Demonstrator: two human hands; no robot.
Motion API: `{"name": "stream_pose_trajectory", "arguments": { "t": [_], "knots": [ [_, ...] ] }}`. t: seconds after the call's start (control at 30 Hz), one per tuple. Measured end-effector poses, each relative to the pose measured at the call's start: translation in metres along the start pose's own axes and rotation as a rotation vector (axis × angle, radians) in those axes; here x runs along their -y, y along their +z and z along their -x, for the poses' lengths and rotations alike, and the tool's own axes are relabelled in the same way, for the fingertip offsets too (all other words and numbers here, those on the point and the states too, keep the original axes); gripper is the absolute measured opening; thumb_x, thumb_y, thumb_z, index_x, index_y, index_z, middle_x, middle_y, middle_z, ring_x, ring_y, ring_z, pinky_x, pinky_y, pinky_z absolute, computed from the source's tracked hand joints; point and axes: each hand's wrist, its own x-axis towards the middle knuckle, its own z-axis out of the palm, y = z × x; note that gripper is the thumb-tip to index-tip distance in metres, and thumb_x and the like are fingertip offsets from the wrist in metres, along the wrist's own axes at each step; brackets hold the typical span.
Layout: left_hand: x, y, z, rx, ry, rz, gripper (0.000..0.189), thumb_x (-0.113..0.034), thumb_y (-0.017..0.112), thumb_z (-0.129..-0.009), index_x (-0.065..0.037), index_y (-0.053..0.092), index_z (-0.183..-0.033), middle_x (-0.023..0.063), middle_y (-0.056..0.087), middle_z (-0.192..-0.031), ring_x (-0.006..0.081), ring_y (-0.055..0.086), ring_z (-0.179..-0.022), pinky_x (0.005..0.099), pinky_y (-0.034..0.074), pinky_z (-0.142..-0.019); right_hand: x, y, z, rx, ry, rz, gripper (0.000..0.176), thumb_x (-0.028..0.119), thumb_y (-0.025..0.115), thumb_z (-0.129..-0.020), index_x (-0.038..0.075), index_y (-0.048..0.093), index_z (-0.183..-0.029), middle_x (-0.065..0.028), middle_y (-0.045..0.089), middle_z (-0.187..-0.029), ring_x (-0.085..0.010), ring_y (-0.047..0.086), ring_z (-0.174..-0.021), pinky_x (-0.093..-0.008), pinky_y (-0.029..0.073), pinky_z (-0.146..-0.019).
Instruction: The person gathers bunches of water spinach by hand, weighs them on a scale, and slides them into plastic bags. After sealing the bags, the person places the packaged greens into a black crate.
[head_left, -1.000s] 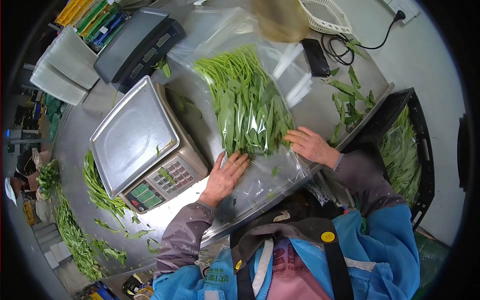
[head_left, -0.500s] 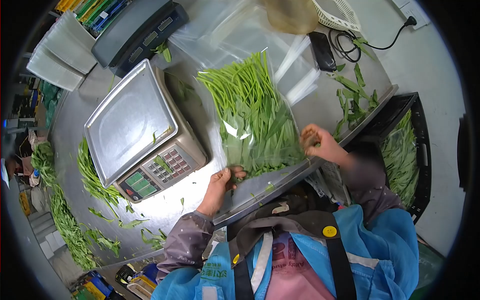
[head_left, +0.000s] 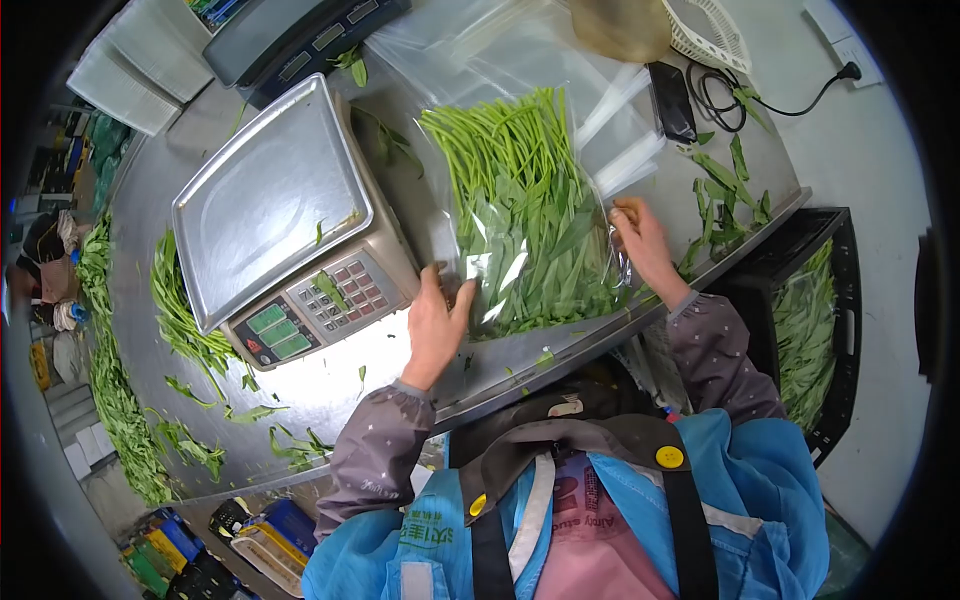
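A clear plastic bag (head_left: 540, 225) full of leafy greens lies on the metal table (head_left: 400, 400), stems toward the far side and leaves toward me. My left hand (head_left: 437, 320) rests at the bag's left edge, thumb and fingers apart, nothing held between them. At the right edge of the bag, my right hand (head_left: 640, 240) has its fingers bent together on the clear plastic. Left of the bag stands a scale (head_left: 270, 190) with a steel pan and a keypad, a leaf lying on its keys.
Loose greens (head_left: 120, 400) lie along the table's left side, with scattered leaves (head_left: 722, 195) at the right. A phone (head_left: 672, 100), a cable, a white basket (head_left: 708, 35) and flat plastic bags are at the back. A black crate (head_left: 845, 330) holds bagged greens at right.
My left hand has moved up from the bag's near left corner and spread its fingers. My right hand has moved up along the right edge and now touches the plastic. The view has shifted slightly.
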Motion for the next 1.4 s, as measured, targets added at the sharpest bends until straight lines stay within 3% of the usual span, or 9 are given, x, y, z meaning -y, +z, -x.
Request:
{"name": "stream_pose_trajectory", "arguments": {
  "t": [0.1, 0.2, 0.4, 0.47, 0.5, 0.53, 0.73, 1.03, 1.4],
  "knots": [
    [0.023, 0.025, -0.038, 0.055, -0.275, 0.385, 0.071, -0.047, 0.047, -0.085, 0.014, 0.039, -0.12, 0.0258, 0.059, -0.096, 0.0328, 0.059, -0.09, 0.0386, 0.042, -0.085, 0.007, 0.011, 0.001, 0.057, -0.107, 0.028, 0.031, 0.026, 0.051, -0.088, -0.003, 0.053, -0.098, -0.0075, 0.06, -0.083, -0.0115, 0.054, -0.068, -0.0247, 0.044, -0.061],
    [-0.011, 0.011, -0.052, 0.305, -0.633, 0.995, 0.04, -0.031, 0.052, -0.088, 0.005, 0.053, -0.103, 0.0073, 0.062, -0.085, 0.0112, 0.059, -0.072, 0.0217, 0.048, -0.063, 0.031, 0.004, 0.003, 0.297, 0.321, -0.298, 0.032, 0.027, 0.051, -0.088, -0.003, 0.054, -0.1, -0.0064, 0.059, -0.084, -0.0109, 0.054, -0.073, -0.0228, 0.043, -0.065],
    [-0.084, -0.058, -0.017, 0.321, -0.397, 1.031, 0.032, -0.02, 0.053, -0.087, 0.004, 0.051, -0.108, 0.0061, 0.061, -0.087, 0.0128, 0.059, -0.074, 0.0216, 0.047, -0.066, 0.053, -0.052, 0.015, 0.27, 0.252, -0.529, 0.025, 0.026, 0.05, -0.089, 0.002, 0.056, -0.094, -0.0025, 0.058, -0.083, -0.012, 0.055, -0.07, -0.0222, 0.044, -0.064],
    [-0.044, -0.052, -0.008, 0.189, -0.55, 1.13, 0.036, -0.027, 0.05, -0.089, 0.003, 0.052, -0.108, 0.0069, 0.061, -0.09, 0.0148, 0.058, -0.076, 0.0236, 0.047, -0.067, 0.03, -0.094, 0.006, 0.377, -0.472, 0.303, 0.022, 0.026, 0.049, -0.089, 0.005, 0.055, -0.091, -0.001, 0.056, -0.078, -0.0131, 0.055, -0.067, -0.0241, 0.044, -0.061],
    [-0.106, -0.082, 0.008, 0.159, -0.623, 1.744, 0.044, -0.036, 0.042, -0.092, 0.002, 0.049, -0.112, 0.0096, 0.059, -0.096, 0.0167, 0.057, -0.077, 0.0259, 0.045, -0.065, 0.068, -0.094, 0.024, 0.526, -0.206, -0.477, 0.021, 0.027, 0.048, -0.09, 0.007, 0.054, -0.09, -0.0009, 0.055, -0.077, -0.0139, 0.055, -0.068, -0.0257, 0.044, -0.06],
    [-0.084, -0.091, -0.015, 1.018, 0.052, 1.687, 0.049, -0.041, 0.034, -0.094, 0.001, 0.047, -0.115, 0.0102, 0.058, -0.098, 0.0174, 0.056, -0.078, 0.0274, 0.044, -0.065, 0.11, -0.094, 0.042, 0.628, 0.092, -1.255, 0.021, 0.028, 0.048, -0.09, 0.008, 0.054, -0.09, -0.0008, 0.054, -0.076, -0.0148, 0.054, -0.068, -0.0273, 0.044, -0.059],
    [-0.015, -0.021, -0.011, 0.043, -0.176, 0.694, 0.052, -0.025, 0.055, -0.088, 0.001, 0.034, -0.127, 0.0133, 0.048, -0.116, 0.0205, 0.049, -0.105, 0.0308, 0.041, -0.086, 0.044, -0.052, 0.025, 0.206, 0.202, -0.284, 0.044, 0.033, 0.052, -0.087, 0.0, 0.045, -0.114, -0.0087, 0.055, -0.102, -0.0151, 0.054, -0.085, -0.0294, 0.045, -0.068],
    [-0.026, 0.013, 0.006, 0.485, -0.614, 1.054, 0.044, 0.0, 0.062, -0.079, 0.001, 0.043, -0.118, 0.0107, 0.057, -0.107, 0.019, 0.057, -0.091, 0.0324, 0.048, -0.079, 0.033, 0.013, 0.068, 0.372, 0.327, -0.545, 0.051, 0.008, 0.066, -0.075, -0.005, 0.041, -0.118, -0.0137, 0.053, -0.11, -0.018, 0.054, -0.095, -0.0307, 0.045, -0.08],
    [-0.056, 0.018, 0.005, 0.56, -0.366, 1.078, 0.044, 0.006, 0.064, -0.075, -0.002, 0.048, -0.116, 0.0076, 0.059, -0.109, 0.0169, 0.056, -0.097, 0.0296, 0.044, -0.087, 0.06, -0.032, 0.091, 0.173, 0.035, -0.539, 0.048, -0.001, 0.064, -0.072, -0.005, 0.044, -0.115, -0.0091, 0.055, -0.106, -0.0155, 0.054, -0.095, -0.0298, 0.043, -0.086]
  ]
}}
